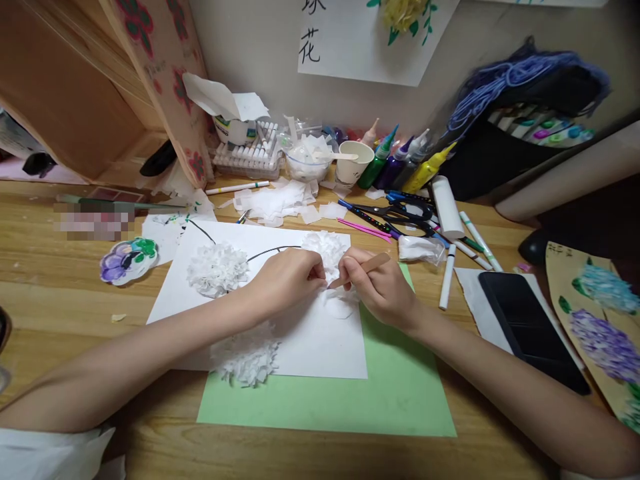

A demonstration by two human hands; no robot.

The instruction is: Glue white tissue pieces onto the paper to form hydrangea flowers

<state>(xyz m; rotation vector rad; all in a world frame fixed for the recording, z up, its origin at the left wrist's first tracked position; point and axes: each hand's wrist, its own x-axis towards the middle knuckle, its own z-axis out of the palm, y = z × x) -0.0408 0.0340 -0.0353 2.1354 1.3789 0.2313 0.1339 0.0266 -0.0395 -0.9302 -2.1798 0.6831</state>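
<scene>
On the wooden table (75, 373) lies the green paper (325, 403), and partly over it the white paper (310, 347), which carries black drawn stems (260, 254) and the ruffled white paper flowers (217, 269). Your right hand (385, 287) is closed around the flat wooden stick (374, 263), its tip pointing down to the left at the flower (325, 252) on the far right side of the sheet. Your left hand (295, 277) has curled fingers, pinched near this tip, but I cannot tell if they hold something.
</scene>
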